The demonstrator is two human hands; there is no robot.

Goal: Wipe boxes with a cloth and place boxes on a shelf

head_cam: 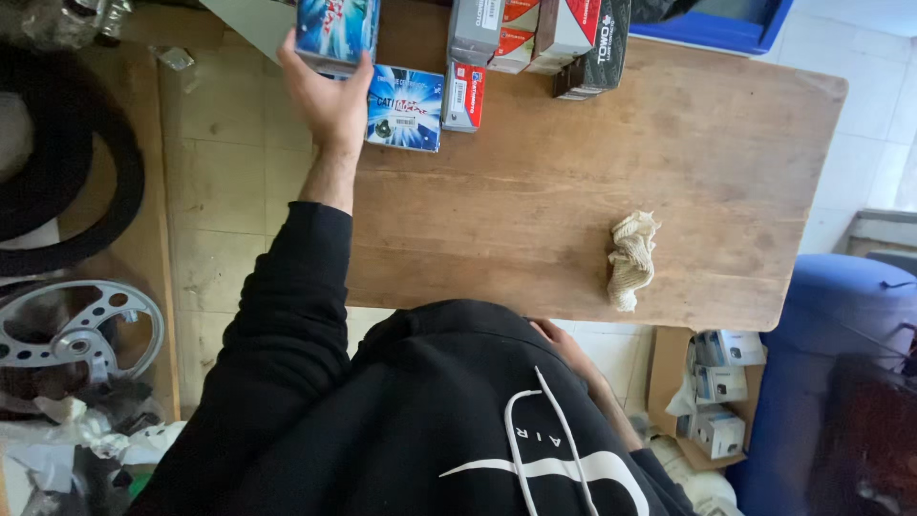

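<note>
My left hand point(325, 91) reaches out at the far left corner of the wooden table point(573, 191) and grips a blue printed box point(336, 29) from below. Right beside it lies a second blue box point(406, 107) flat on the table, touching my thumb side. My right hand point(559, 336) hangs low against my black hoodie at the table's near edge, mostly hidden, fingers not clearly visible. A crumpled beige rag point(632, 258) lies on the table near its front right.
Grey, red and black boxes point(535, 38) stand in a row at the table's far edge. A cardboard carton with small white boxes point(716, 392) sits on the floor at right, beside a blue seat point(841, 363). A black tyre point(57, 172) and metal wheel point(81, 330) lie left.
</note>
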